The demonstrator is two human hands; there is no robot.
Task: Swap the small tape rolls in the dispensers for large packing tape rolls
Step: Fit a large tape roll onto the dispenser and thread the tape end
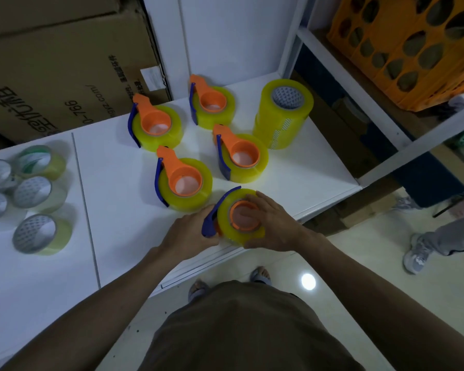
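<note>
Both hands are gripping the nearest dispenser (239,218) at the table edge (252,250): left hand (190,234) clasping its blue blade side, right hand (273,223) wrapping the large roll (249,236), core axis pointing upward.

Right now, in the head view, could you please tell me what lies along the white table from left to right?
Cluster of small tape rolls → four loaded orange dispensers → dispenser held between left hand and right hand → stack of large yellow tape rolls.
</note>
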